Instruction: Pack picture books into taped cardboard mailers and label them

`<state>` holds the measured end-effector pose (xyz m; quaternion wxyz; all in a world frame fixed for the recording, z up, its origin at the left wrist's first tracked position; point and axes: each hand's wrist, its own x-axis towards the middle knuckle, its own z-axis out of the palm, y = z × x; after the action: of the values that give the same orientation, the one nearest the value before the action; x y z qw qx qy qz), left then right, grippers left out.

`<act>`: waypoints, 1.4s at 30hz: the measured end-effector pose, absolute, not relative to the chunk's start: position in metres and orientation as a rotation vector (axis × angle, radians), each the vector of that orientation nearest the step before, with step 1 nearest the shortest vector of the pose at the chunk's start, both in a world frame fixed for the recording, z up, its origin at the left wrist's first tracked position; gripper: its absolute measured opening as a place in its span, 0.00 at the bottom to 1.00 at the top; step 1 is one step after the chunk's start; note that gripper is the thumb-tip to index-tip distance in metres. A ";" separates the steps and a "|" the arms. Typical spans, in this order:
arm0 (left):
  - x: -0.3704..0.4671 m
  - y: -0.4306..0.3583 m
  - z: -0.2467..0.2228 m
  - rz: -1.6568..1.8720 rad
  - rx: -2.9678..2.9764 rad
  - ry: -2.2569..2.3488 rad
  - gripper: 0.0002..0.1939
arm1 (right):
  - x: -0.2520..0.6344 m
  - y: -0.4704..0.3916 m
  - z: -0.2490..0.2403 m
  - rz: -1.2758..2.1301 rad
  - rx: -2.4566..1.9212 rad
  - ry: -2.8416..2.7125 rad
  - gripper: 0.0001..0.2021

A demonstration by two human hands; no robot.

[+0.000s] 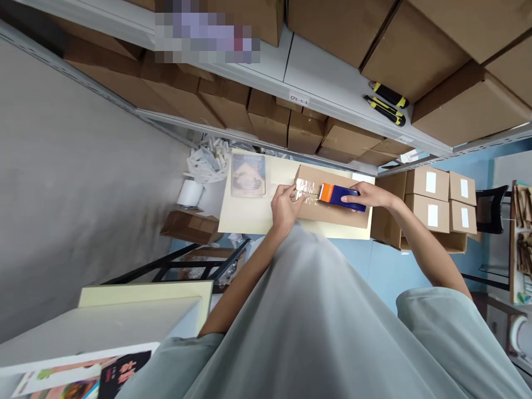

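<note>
A long brown cardboard box (349, 218) lies on a pale yellow tabletop (249, 213). Clear shiny tape (306, 190) covers part of its left end. My left hand (286, 206) is at that end, fingers bent and pressed on the tape and the box edge. In my right hand (366, 195) is a dark blue tape dispenser (343, 197) with an orange toothed head, held low over the middle of the box. The toothed edge faces the taped end.
Shelves with brown boxes (305, 132) run behind the table, and two yellow-black cutters (386, 105) lie on one shelf. Stacked labelled boxes (428, 199) stand at the right. A printed sheet (248, 174) lies on the table's left part, beside a white roll (190, 194).
</note>
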<state>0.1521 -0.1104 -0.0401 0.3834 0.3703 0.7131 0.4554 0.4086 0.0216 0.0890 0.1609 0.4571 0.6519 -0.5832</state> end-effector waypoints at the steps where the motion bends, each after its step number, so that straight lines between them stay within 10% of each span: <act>1: 0.156 -0.109 -0.040 1.167 0.917 1.824 0.19 | 0.409 0.023 0.087 -1.683 1.300 1.857 0.32; 26: 0.174 -0.108 -0.069 1.057 1.017 2.135 0.21 | 0.595 0.035 0.144 -1.559 1.148 1.647 0.38; 42: 0.177 -0.100 -0.069 1.026 0.966 2.218 0.20 | 0.662 0.058 0.087 -1.569 1.156 1.634 0.37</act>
<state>0.1767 -0.0998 -0.0692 0.2541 0.3554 0.8164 0.3777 0.6622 0.0579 0.0867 0.2945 0.4342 0.6140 -0.5896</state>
